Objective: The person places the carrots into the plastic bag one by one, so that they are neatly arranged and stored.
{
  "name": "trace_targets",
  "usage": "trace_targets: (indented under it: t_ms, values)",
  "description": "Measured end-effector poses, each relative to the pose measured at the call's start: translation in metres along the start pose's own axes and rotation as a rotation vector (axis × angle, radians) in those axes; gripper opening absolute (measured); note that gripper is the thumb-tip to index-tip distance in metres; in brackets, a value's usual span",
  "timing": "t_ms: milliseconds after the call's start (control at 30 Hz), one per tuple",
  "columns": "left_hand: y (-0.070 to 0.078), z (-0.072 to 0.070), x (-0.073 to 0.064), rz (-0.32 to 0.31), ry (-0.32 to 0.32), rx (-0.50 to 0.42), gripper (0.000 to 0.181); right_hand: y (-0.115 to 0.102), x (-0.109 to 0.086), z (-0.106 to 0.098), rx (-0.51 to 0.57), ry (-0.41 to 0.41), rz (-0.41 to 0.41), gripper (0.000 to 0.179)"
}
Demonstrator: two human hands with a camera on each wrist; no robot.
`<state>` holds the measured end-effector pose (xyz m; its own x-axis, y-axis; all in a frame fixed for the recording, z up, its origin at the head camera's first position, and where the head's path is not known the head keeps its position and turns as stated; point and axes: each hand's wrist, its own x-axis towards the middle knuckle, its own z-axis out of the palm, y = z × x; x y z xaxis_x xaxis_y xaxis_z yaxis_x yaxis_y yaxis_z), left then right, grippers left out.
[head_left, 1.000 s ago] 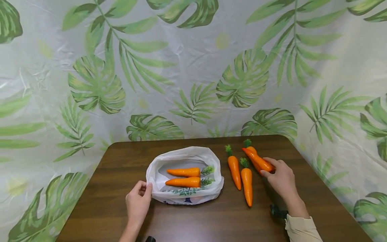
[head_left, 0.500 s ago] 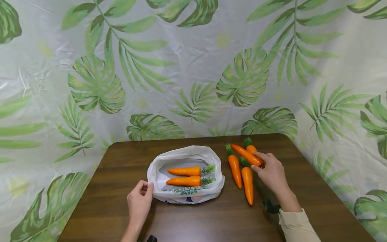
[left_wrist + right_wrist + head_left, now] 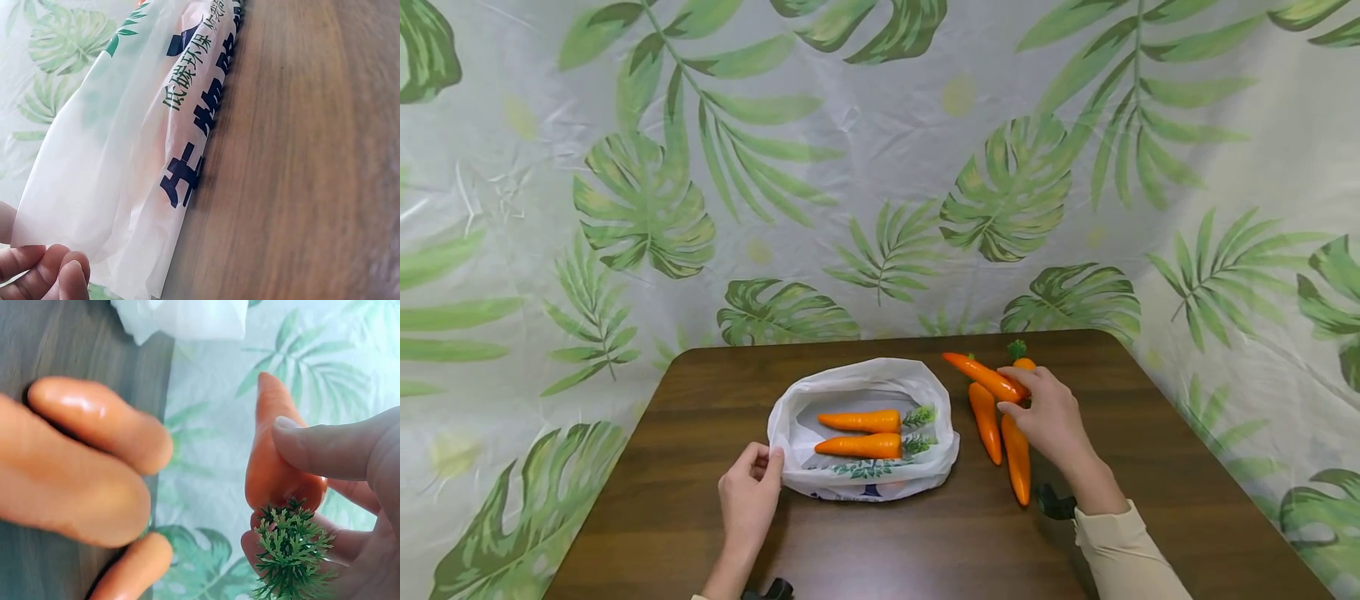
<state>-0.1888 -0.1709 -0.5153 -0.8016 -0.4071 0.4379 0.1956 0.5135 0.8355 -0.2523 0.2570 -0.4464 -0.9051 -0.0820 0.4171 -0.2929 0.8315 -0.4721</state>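
My left hand [image 3: 750, 492] pinches the left rim of a white plastic bag [image 3: 790, 417] that stands with its mouth spread wide. Inside the bag lie two orange carrots with green tops, a rear carrot [image 3: 861, 422] and a front carrot [image 3: 859, 447]. Dark printed characters show on the bag's side in the left wrist view. My right hand [image 3: 1051, 417] grips a carrot [image 3: 275, 453] by its thick end, thumb on one side and fingers on the other. That carrot's tip points left, and its green leafy top [image 3: 290, 550] hangs beside the fingers.
Below the held carrot, two carrots lie on the table, a left one [image 3: 985, 425] and a right one [image 3: 1018, 462]. Another carrot [image 3: 1024, 364] lies behind my right hand, partly hidden. The brown wooden table [image 3: 700, 400] meets a leaf-patterned curtain [image 3: 880, 167] at the back.
My right hand has moved left with the carrot, raising it from the right-hand pile to over the other carrots' tops. My left hand stays at the bag's rim.
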Motion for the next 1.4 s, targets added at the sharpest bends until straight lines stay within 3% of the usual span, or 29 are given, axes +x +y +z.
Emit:
trace_targets:
  t_ms: [767, 1200, 1400]
  values:
    - [-0.003, 0.000, -0.002, 0.008, 0.008, 0.010, 0.018, -0.068, 0.020, 0.019, -0.021, -0.112, -0.156, 0.050]
    - [-0.004, -0.001, -0.002, 0.023, 0.011, 0.027, 0.018, -0.104, 0.034, 0.030, -0.028, -0.150, -0.310, 0.048]
    - [-0.003, 0.000, -0.001, 0.027, 0.008, 0.020, 0.017, -0.113, 0.042, 0.039, -0.043, -0.202, -0.315, 0.047]
